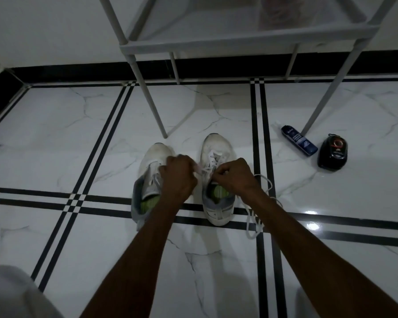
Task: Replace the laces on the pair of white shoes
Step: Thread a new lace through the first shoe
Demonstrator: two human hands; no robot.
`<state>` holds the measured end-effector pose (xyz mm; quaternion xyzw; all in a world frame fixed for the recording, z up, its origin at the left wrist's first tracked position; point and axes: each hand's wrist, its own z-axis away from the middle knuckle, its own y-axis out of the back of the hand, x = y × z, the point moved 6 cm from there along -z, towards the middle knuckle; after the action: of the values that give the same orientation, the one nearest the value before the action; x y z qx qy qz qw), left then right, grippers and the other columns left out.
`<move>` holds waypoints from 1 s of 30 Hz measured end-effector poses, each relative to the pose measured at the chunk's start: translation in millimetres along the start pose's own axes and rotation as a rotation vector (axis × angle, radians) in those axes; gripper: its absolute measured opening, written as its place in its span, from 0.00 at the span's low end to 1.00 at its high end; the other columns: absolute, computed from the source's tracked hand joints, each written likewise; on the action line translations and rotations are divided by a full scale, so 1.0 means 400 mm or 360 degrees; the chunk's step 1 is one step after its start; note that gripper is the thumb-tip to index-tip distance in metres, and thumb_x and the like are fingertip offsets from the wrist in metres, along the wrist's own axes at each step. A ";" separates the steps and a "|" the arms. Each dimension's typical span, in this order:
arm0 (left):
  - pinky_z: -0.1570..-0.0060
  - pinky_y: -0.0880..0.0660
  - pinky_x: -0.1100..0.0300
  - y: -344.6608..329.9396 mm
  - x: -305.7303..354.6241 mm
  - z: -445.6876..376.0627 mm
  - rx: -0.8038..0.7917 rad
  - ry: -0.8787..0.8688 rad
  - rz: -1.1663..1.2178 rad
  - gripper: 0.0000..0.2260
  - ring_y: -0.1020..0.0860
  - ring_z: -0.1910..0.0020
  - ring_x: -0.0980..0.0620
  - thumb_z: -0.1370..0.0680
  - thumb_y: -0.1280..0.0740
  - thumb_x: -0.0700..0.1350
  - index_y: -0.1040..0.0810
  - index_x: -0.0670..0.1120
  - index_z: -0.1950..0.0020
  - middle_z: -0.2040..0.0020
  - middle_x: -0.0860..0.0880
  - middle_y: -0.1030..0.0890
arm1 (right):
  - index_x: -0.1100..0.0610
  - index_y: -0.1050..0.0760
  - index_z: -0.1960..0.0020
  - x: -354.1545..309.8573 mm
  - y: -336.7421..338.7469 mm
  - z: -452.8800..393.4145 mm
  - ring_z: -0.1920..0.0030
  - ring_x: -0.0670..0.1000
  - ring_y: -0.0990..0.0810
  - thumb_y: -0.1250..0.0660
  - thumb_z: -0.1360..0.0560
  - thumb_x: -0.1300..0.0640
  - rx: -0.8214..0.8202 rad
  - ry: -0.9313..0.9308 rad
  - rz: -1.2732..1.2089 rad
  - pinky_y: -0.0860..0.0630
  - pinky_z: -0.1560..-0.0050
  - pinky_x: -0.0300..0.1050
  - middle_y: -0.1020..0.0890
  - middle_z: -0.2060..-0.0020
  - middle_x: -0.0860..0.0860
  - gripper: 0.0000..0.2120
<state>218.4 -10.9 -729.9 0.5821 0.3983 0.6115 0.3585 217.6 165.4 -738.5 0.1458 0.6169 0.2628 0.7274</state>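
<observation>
Hands meet over the right shoe [217, 180] of a white pair on a tiled floor: the left hand [178, 177] and right hand [233, 176] each pinch the white lace [260, 216] near the upper eyelets, its slack trailing beyond the right wrist. Soft and limp, the lace probably handles best held close to its tip

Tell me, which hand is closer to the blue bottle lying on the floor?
Right. The right hand is over the right shoe, the side where the blue bottle lies. The left hand is farther away, between both shoes.
</observation>
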 end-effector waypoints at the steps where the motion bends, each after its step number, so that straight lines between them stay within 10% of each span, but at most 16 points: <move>1: 0.39 0.30 0.43 0.028 -0.038 -0.005 0.0125 0.0239 -0.0143 0.09 0.26 0.41 0.40 0.26 0.31 0.38 0.20 0.48 0.48 0.46 0.46 0.20 | 0.63 0.14 0.57 0.006 0.000 -0.002 0.50 0.56 0.18 0.26 0.28 0.59 0.0003 -0.0016 -0.0011 0.26 0.38 0.55 0.14 0.61 0.58 0.06; 5: 0.39 0.34 0.43 0.112 -0.129 0.008 0.0556 0.0523 0.0026 0.15 0.31 0.35 0.38 0.23 0.31 0.39 0.24 0.45 0.36 0.36 0.41 0.24 | 0.61 0.14 0.58 0.018 0.007 -0.006 0.45 0.57 0.20 0.25 0.29 0.58 0.0033 -0.0051 -0.0009 0.25 0.38 0.57 0.14 0.62 0.56 0.06; 10: 0.36 0.32 0.39 -0.023 0.018 -0.006 -0.0070 -0.0316 0.0288 0.09 0.25 0.38 0.46 0.24 0.31 0.55 0.22 0.66 0.45 0.43 0.59 0.19 | 0.63 0.15 0.56 0.011 0.006 -0.012 0.46 0.56 0.20 0.27 0.27 0.57 0.0001 -0.0071 0.0026 0.25 0.37 0.54 0.14 0.59 0.57 0.08; 20: 0.54 0.22 0.55 0.030 -0.060 0.014 0.0132 0.0242 0.0695 0.04 0.16 0.57 0.48 0.25 0.30 0.36 0.19 0.43 0.53 0.59 0.47 0.15 | 0.64 0.15 0.60 0.022 0.011 -0.023 0.50 0.55 0.19 0.27 0.28 0.59 0.0071 -0.0017 0.0015 0.27 0.37 0.58 0.14 0.63 0.55 0.07; 25: 0.53 0.18 0.50 -0.003 -0.053 0.013 -0.0117 0.0320 0.1046 0.08 0.17 0.62 0.50 0.18 0.36 0.41 0.21 0.50 0.42 0.59 0.45 0.16 | 0.62 0.14 0.58 0.027 0.010 -0.029 0.48 0.58 0.20 0.26 0.28 0.58 0.0058 -0.0019 0.0000 0.25 0.38 0.57 0.14 0.62 0.56 0.07; 30: 0.69 0.29 0.69 -0.079 -0.045 0.021 -0.0605 0.0192 0.0481 0.17 0.19 0.67 0.56 0.20 0.29 0.47 0.27 0.49 0.33 0.58 0.45 0.16 | 0.64 0.14 0.57 0.006 0.025 -0.025 0.57 0.49 0.18 0.26 0.28 0.60 0.0011 0.0029 0.0035 0.24 0.39 0.48 0.14 0.61 0.57 0.06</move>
<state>227.0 -13.0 -765.9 0.5195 0.2052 0.7558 0.3418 206.0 173.8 -737.1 0.1528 0.6228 0.2701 0.7182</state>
